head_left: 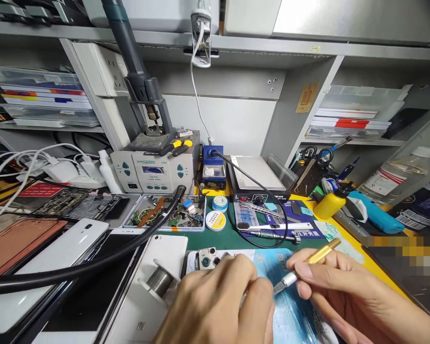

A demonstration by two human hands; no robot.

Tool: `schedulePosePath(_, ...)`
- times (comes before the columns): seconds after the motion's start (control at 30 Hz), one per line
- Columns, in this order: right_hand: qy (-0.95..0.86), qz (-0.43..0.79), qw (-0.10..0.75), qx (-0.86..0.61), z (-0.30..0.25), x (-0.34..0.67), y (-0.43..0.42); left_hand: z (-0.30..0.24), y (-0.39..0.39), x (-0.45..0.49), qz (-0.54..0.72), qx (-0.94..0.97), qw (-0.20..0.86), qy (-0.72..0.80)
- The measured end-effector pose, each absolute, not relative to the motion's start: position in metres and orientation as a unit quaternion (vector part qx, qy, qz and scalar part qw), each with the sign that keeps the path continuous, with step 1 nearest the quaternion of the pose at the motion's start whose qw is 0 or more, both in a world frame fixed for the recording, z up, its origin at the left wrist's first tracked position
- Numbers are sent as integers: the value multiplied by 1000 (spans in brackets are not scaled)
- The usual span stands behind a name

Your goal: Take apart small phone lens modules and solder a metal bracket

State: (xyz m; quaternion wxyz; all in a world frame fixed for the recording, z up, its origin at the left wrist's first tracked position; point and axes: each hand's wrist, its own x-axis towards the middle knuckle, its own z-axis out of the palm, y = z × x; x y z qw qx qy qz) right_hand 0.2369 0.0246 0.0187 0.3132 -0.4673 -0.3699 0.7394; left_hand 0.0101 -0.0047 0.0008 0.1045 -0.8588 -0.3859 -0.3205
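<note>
My right hand (329, 277) grips a craft knife (317, 258) with a gold handle and silver collar. Its blade points left and down, the tip close by the fingers of my left hand (218, 301). That left hand is curled over a phone (205, 260), of which a pale corner with round camera lenses shows beyond the knuckles; the rest is hidden under the hand. Beneath both hands lies a blue and white plastic packet (272, 267). Just left of my left hand is a spool of solder wire (159, 282), resting on a white phone (168, 248).
A thick black hose (93, 272) crosses over several phones at left. Behind stand a hot-air station (154, 167), a soldering station (214, 167) and a heating plate (258, 177). Round tins (215, 220), tweezers (258, 209) and a yellow bottle (331, 203) are near the hands.
</note>
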Motion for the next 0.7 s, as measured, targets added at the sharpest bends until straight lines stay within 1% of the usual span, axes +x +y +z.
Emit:
schedulePosePath(0.17, -333, 745, 326, -476, 19, 236, 24, 0, -2, 11, -321, -871, 103, -357)
schedulePosePath(0.27, -321, 743, 325, -489, 21, 236, 24, 0, -1, 13, -342, -865, 116, -349)
schedulePosePath(0.4, -324, 740, 319, -497, 19, 239, 23, 0, 1, 16, -388, -850, 172, -311)
schedulePosePath(0.5, -317, 731, 352, -491, 15, 244, 25, 0, 1, 15, -394, -849, 200, -290)
schedulePosePath(0.7, -289, 714, 411, -487, 19, 249, 31, 7, 3, -7, -410, -836, 95, -351)
